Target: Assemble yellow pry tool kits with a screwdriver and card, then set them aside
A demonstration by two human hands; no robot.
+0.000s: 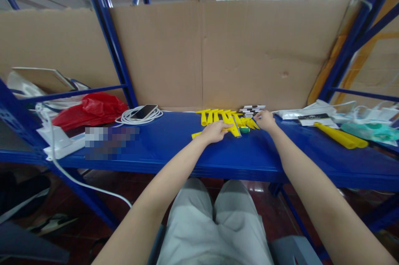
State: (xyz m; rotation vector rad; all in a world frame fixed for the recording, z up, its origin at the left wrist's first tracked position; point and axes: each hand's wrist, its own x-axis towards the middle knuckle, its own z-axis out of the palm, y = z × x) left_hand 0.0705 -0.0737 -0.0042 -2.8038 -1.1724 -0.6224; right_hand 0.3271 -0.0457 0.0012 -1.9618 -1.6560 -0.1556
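Observation:
My left hand (215,132) is closed around the handle of a yellow scraper (233,127), whose wide triangular head points right, with a pale strip along its edge. Behind it, several yellow handles (204,118) lie side by side in a row. My right hand (265,121) has its fingers bent together beside a heap of yellow pointed pieces (250,122); whatever is in its fingertips is too small to make out. A small green object (245,130) lies between the hands. Black-and-white stacked packs (252,110) sit just behind the heap.
A phone (146,112) rests by a coiled white cable (126,117) at left, near a red plastic bag (93,109) and a white power strip (67,146). Yellow tubes (339,135) and a green plastic bag (370,132) lie at right. Cardboard (243,57) walls the back of the blue shelf (168,148).

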